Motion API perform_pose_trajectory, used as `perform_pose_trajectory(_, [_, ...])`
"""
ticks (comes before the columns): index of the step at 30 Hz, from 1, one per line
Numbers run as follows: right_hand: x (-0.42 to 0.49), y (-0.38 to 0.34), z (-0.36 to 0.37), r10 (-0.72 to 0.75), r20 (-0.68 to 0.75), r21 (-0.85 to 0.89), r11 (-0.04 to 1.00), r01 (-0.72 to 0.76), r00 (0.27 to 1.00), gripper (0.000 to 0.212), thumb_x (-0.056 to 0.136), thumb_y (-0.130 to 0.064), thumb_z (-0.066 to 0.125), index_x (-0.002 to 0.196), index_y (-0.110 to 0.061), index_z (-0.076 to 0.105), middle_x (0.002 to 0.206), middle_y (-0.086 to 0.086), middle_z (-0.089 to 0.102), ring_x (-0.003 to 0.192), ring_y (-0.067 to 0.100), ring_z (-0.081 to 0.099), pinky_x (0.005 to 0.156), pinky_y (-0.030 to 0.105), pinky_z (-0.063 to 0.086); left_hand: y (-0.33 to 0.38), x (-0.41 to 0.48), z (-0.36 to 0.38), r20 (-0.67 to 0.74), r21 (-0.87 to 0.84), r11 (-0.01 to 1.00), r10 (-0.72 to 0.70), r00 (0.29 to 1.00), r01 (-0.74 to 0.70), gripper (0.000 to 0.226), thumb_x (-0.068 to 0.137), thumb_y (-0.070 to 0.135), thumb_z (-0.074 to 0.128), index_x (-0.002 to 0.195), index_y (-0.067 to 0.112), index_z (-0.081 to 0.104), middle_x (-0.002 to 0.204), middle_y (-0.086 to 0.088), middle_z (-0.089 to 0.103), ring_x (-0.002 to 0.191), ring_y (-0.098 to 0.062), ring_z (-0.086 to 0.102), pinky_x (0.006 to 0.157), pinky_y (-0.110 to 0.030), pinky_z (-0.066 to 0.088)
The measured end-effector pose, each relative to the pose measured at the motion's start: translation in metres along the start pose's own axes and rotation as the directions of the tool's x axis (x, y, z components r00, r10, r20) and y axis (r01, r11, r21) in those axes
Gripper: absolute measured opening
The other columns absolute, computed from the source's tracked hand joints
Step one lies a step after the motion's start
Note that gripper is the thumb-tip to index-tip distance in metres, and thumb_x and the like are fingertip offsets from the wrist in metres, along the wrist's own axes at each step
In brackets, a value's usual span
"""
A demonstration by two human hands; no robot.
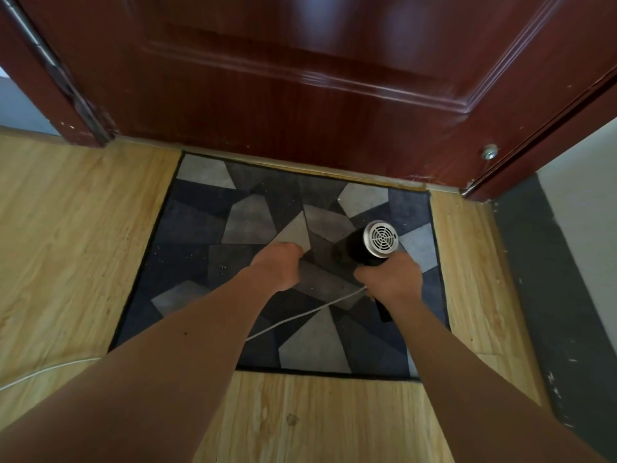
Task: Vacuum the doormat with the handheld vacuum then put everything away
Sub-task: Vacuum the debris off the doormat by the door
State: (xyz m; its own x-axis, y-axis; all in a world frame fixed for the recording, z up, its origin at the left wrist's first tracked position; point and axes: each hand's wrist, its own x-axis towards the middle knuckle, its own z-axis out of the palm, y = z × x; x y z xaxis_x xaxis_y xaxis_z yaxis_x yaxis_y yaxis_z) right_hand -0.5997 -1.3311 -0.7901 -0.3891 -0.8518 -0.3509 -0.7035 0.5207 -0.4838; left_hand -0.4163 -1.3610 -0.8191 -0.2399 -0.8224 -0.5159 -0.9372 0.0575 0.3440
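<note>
The right hand (390,279) grips the black handheld vacuum with a round silver vent (380,241), low over the right side of the grey and blue patchwork doormat (200,228). The left hand (278,264) curls beside it; I cannot tell if it holds anything.

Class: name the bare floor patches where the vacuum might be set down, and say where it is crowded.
Free: wood floor left of the doormat, beyond the white cord; the strip between doormat and dark skirting on the right. Crowded: mid-mat, where left hand, right hand and vacuum cluster.
</note>
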Motion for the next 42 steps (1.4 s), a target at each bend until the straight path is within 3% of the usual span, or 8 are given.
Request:
perform_pose_trajectory(3, [0.005,-0.011,0.012,-0.018,0.038,0.024,1.0,0.017,0.999,0.031,0.068,-0.027,0.071,0.085,-0.002,0.069,0.081,0.015,0.071,0.078,0.027,0.068,0.064,0.027,0.053,-0.003,0.0,0.002,0.009,0.003,1.0,-0.005,1.0,0.005,0.046,0.089,0.011,0.051,0.135,0.015,0.049,0.13,-0.013,0.055,0.12,-0.032,0.052,0.098,-0.039,0.045])
perform_pose_trajectory(11, [0.011,0.009,-0.02,0.03,-0.058,-0.061,0.998,-0.034,0.998,0.028,0.076,-0.025,0.073,0.096,-0.006,0.065,0.083,0.007,0.06,0.077,0.02,0.055,0.059,0.024,0.038,-0.004,0.005,0.004,0.004,0.006,1.0,-0.009,1.0,0.009,0.04,0.089,0.009,0.048,0.129,0.012,0.053,0.125,-0.015,0.056,0.115,-0.032,0.054,0.096,-0.04,0.047])
perform_pose_trajectory(14, [0.014,0.017,-0.037,0.073,-0.083,-0.051,0.996,-0.078,0.994,0.028,0.078,-0.021,0.073,0.098,-0.004,0.063,0.082,0.007,0.057,0.077,0.022,0.054,0.049,0.023,0.033,-0.001,0.007,0.003,-0.019,0.015,1.0,0.005,1.0,-0.005,0.038,0.088,0.007,0.047,0.126,0.011,0.055,0.123,-0.015,0.057,0.113,-0.031,0.055,0.093,-0.039,0.048])
perform_pose_trajectory(23, [0.009,0.016,-0.033,0.089,-0.056,-0.036,0.995,-0.091,0.995,0.033,0.077,-0.026,0.074,0.1,-0.004,0.065,0.084,0.008,0.06,0.077,0.023,0.056,0.047,0.022,0.03,0.0,0.009,0.0,-0.035,0.006,1.0,0.005,0.999,-0.005,0.04,0.089,0.006,0.047,0.128,0.011,0.054,0.124,-0.015,0.057,0.115,-0.031,0.054,0.095,-0.039,0.048])
perform_pose_trajectory(26, [0.0,0.022,-0.03,0.106,-0.039,-0.01,0.994,-0.106,0.994,0.029,0.075,-0.03,0.074,0.089,-0.005,0.066,0.08,0.011,0.069,0.075,0.025,0.064,0.048,0.023,0.036,-0.001,0.009,0.0,-0.03,0.013,1.0,0.01,1.0,-0.009,0.04,0.089,0.008,0.048,0.129,0.013,0.053,0.124,-0.013,0.057,0.115,-0.031,0.055,0.094,-0.038,0.048])
perform_pose_trajectory(30, [-0.015,0.036,-0.04,0.147,-0.026,0.042,0.988,-0.146,0.989,0.016,0.076,-0.019,0.071,0.07,-0.011,0.059,0.06,0.009,0.068,0.053,0.02,0.064,0.055,0.027,0.051,-0.003,0.01,0.001,-0.027,0.01,1.0,0.003,1.0,-0.003,0.039,0.09,0.009,0.049,0.128,0.013,0.053,0.123,-0.012,0.057,0.113,-0.03,0.055,0.093,-0.037,0.047])
perform_pose_trajectory(36, [-0.021,0.039,-0.036,0.134,-0.007,0.064,0.989,-0.134,0.991,0.016,0.076,-0.015,0.071,0.07,-0.013,0.056,0.061,0.01,0.069,0.053,0.022,0.065,0.063,0.031,0.055,0.0,0.013,0.004,0.018,0.003,1.0,0.004,1.0,-0.004,0.046,0.089,0.01,0.049,0.135,0.013,0.049,0.131,-0.013,0.054,0.121,-0.03,0.051,0.101,-0.038,0.044])
perform_pose_trajectory(42, [-0.017,0.032,-0.027,0.125,-0.01,0.073,0.99,-0.124,0.992,0.021,0.076,-0.022,0.071,0.089,-0.006,0.065,0.068,0.009,0.07,0.054,0.018,0.064,0.052,0.024,0.045,-0.003,0.015,0.006,0.052,0.016,1.0,0.002,0.999,-0.003,0.047,0.087,0.011,0.051,0.134,0.013,0.05,0.133,-0.012,0.054,0.121,-0.03,0.052,0.102,-0.042,0.044])
